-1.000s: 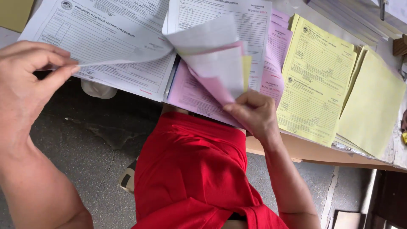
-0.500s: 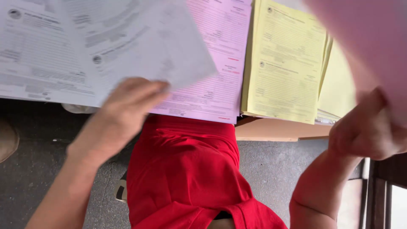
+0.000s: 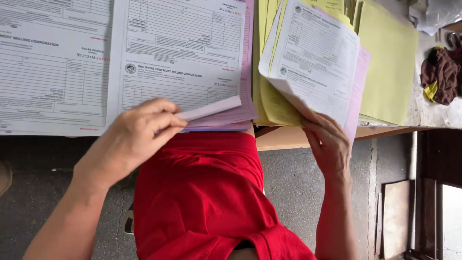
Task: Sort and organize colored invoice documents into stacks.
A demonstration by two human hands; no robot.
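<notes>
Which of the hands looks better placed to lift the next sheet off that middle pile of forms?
The left hand, probably. Its fingers already pinch the curled bottom corner of the middle pile. The right hand is occupied, holding up a sheaf of white and pink forms over the yellow pile.

Paper stacks [image 3: 183, 53] edge to edge across the desk [image 3: 284, 137]; open room only below its front edge.

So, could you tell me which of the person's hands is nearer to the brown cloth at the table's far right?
The right hand. It holds a sheaf of forms beside the yellow stack, left of the brown cloth. The left hand lifts a pink sheet corner much farther left.
</notes>
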